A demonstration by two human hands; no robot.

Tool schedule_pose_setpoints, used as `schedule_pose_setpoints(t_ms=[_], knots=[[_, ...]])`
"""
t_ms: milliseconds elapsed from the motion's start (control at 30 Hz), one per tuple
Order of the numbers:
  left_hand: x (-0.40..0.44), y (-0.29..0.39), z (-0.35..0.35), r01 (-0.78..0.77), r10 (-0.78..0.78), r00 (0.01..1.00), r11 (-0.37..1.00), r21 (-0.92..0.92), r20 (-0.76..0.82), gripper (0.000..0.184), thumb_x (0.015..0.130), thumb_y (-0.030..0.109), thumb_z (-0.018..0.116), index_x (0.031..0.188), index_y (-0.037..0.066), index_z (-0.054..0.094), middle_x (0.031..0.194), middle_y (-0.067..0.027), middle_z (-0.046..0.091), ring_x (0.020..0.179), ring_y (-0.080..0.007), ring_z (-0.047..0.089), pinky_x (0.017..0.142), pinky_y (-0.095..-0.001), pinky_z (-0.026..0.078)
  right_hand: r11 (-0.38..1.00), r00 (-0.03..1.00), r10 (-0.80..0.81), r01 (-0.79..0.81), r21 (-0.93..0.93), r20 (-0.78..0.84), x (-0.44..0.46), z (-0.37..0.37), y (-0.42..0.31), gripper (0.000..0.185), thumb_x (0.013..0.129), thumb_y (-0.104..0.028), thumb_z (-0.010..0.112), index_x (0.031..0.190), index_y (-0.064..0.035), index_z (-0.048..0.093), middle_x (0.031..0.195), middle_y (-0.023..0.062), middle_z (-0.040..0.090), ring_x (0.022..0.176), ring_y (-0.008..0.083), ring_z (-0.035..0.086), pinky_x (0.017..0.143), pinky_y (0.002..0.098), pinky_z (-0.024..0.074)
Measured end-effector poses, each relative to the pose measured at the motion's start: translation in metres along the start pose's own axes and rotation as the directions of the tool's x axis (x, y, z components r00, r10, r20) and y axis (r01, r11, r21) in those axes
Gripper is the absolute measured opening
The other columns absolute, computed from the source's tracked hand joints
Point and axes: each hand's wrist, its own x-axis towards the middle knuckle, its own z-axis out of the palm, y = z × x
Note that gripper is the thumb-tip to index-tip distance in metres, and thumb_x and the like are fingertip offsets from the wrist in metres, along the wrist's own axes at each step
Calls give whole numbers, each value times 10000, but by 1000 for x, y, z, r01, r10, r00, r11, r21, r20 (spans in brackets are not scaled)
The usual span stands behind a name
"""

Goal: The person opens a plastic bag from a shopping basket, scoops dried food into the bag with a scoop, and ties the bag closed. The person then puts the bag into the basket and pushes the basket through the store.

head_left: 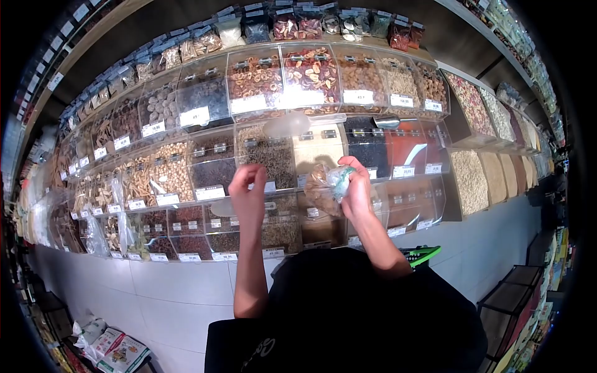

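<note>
My right hand (357, 189) grips the gathered, green-marked top of a clear plastic bag (324, 186) with something brown inside. The bag hangs in front of the bins, left of that hand. My left hand (247, 184) is raised apart from the bag, its fingers curled in; whether anything is between them I cannot make out. Behind it is a clear-lidded bin of small brownish seeds (264, 155). Just above the bag stands a bin of pale yellow grain (318, 148).
Stepped rows of clear bins hold dried goods, with price labels along their fronts. A metal scoop (395, 122) and a translucent scoop (289, 126) lie on the lids. A green basket edge (424, 253) shows by my right side. Printed bags (118, 351) lie at lower left.
</note>
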Motion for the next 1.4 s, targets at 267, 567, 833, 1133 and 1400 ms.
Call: schedule_pose_setpoints(t_ms=[267,567,833,1133,1400], knots=[[-29,26,50,196,-247,790,969,151,561,152,809,66,699,934,-6,653,689,-25,611,632,-70,538,585,-249,436,991,979,43,-17,-132,201,-10,2,12,213,812,31,417,958,-11,566,821,46,597,705,93,556,616,208,437],[10,61,5,97,-159,575,987,126,802,86,756,29,714,828,-12,693,653,-46,621,627,-62,533,562,-247,415,789,769,65,351,-505,636,-24,-3,-20,132,855,-13,576,984,5,599,836,23,633,796,81,579,703,238,462],[7,92,-68,-36,-21,727,997,68,686,174,646,-66,684,815,-31,709,719,-121,689,646,-178,659,589,-274,505,487,562,-21,728,-482,827,-29,-4,-107,191,696,35,544,848,10,658,816,94,685,734,240,636,743,338,486],[3,95,-89,-94,63,761,995,13,645,206,592,-111,648,781,-44,698,729,-127,690,637,-185,664,568,-279,520,259,358,-3,902,-345,934,-28,14,-109,228,638,33,549,841,-11,644,825,103,667,766,277,632,693,359,508],[130,89,-76,37,625,535,654,-755,568,137,700,41,733,700,-72,656,555,-124,595,434,-177,519,434,-292,345,114,-120,186,988,100,975,-66,115,-126,189,613,-40,626,798,-7,606,699,105,533,664,265,575,573,356,499]])
